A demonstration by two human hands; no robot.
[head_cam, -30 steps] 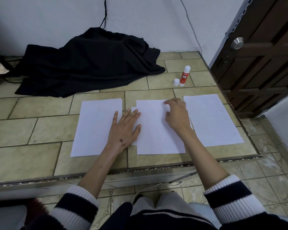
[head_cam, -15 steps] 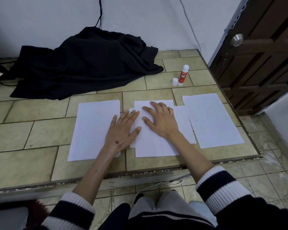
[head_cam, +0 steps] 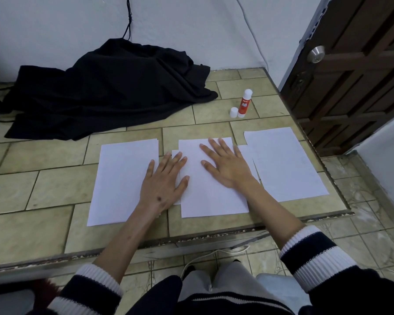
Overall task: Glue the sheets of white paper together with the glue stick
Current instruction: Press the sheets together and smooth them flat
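Observation:
Three lots of white paper lie on the tiled table. The middle sheets (head_cam: 210, 196) are stacked slightly askew, a lower sheet's edges showing on both sides. My right hand (head_cam: 225, 164) presses flat on them with straight, spread fingers. My left hand (head_cam: 163, 178) lies flat across the gap between the left sheets (head_cam: 121, 178) and the middle stack. The right sheet (head_cam: 284, 164) lies untouched. An uncapped red and white glue stick (head_cam: 245, 103) stands upright at the back right, with its white cap (head_cam: 233, 112) beside it.
A heap of black cloth (head_cam: 105, 89) covers the back left of the tiled table (head_cam: 43, 189). A brown door (head_cam: 359, 71) with a metal knob stands just past the table's right edge. A white cable (head_cam: 205, 255) hangs below the front edge.
My right hand has gone from the far right corner of the middle sheet to lying flat, palm down, in its upper middle. My left hand has barely moved.

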